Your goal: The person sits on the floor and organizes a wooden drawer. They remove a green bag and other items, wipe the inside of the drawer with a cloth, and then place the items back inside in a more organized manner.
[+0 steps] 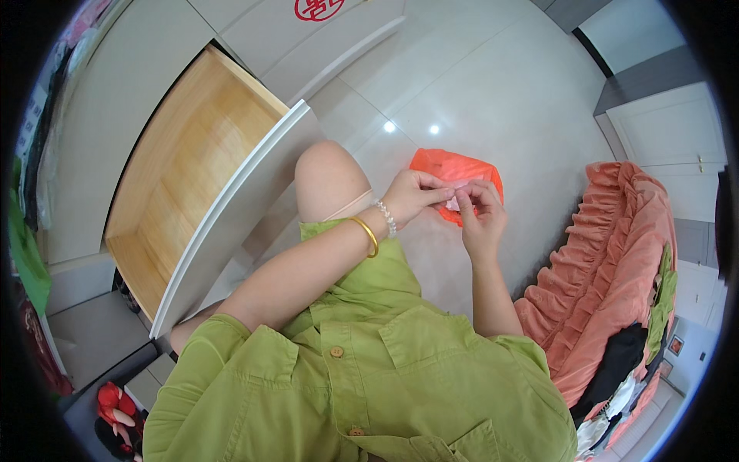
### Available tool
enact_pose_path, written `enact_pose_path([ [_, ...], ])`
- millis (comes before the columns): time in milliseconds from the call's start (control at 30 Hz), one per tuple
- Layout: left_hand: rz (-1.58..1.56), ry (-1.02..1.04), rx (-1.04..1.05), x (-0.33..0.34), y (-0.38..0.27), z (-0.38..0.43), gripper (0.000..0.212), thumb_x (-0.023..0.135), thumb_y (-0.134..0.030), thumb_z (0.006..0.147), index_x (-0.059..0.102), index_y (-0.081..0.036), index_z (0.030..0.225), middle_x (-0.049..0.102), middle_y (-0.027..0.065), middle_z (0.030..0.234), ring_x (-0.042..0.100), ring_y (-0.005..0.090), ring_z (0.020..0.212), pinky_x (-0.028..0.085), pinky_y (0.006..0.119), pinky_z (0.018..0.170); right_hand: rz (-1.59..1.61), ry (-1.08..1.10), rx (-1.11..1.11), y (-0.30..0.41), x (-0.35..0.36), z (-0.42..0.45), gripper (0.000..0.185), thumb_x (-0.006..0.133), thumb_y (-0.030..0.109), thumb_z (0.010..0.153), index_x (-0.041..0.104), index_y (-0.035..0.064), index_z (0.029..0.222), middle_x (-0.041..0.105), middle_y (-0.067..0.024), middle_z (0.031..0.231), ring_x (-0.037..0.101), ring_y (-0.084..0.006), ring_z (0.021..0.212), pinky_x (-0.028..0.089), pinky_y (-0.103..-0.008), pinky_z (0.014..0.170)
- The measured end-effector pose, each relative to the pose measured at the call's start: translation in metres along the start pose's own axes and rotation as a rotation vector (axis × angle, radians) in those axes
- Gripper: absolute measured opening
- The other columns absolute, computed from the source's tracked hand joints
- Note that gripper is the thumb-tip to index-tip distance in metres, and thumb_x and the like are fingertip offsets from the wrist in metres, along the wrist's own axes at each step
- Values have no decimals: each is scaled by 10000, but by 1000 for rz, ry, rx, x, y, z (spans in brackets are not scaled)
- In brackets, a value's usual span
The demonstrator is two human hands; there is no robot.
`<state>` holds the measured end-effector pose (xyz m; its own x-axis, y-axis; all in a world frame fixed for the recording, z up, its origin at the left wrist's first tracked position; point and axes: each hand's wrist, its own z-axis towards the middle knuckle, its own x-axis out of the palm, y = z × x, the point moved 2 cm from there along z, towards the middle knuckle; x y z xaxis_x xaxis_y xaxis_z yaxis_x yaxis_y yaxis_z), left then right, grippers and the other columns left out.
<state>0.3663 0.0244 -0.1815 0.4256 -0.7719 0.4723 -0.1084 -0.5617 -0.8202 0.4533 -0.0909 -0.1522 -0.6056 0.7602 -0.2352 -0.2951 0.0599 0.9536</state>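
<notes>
An orange-red plastic bag (453,163) is in front of me over the tiled floor, with a pale pink patch in its middle. My left hand (418,196), with a clear bead bracelet and a gold bangle at the wrist, pinches at the bag's near part. Close against it, my right hand (484,216) pinches the same place between thumb and fingers. The fingertips of both hands nearly meet. What exactly lies between them is too small to tell, and part of the bag is hidden behind the hands.
At left an empty wooden drawer (190,156) is pulled out, its white front (231,213) beside my knee. A bed with a ruffled coral cover (606,260) stands at right, clothes (612,364) lying on it. Hanging garments (29,248) line the far left.
</notes>
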Motion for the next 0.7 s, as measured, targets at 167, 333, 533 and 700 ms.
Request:
enact_pose_path([
  [167,-154,-2,-32,1,1,2,217,600,-91,819,609,11,1010,614,79,970,571,118,860,482,238,762,221,-17,163,-15,-2,1,52,552,32,831,558,-19,841,532,-19,820,485,-74,712,410,-200,639],
  [333,-167,-3,-55,0,7,7,218,584,-84,828,605,6,1025,610,68,994,563,110,891,478,235,778,312,-10,276,-23,-11,1,72,539,54,849,556,-16,838,532,-14,822,479,-66,714,406,-202,643],
  [533,-188,-7,-84,0,10,11,242,587,-64,820,590,12,1050,605,70,1001,561,117,908,474,241,794,383,-50,336,-35,-17,4,83,545,55,846,560,-26,849,537,-20,845,479,-64,700,406,-201,640],
  [700,-151,22,-51,5,4,8,283,582,-32,815,561,23,1091,590,93,1043,558,139,940,467,266,824,64,-48,73,-15,-3,4,58,595,29,795,601,-12,835,538,-41,840,510,-92,704,435,-212,625],
])
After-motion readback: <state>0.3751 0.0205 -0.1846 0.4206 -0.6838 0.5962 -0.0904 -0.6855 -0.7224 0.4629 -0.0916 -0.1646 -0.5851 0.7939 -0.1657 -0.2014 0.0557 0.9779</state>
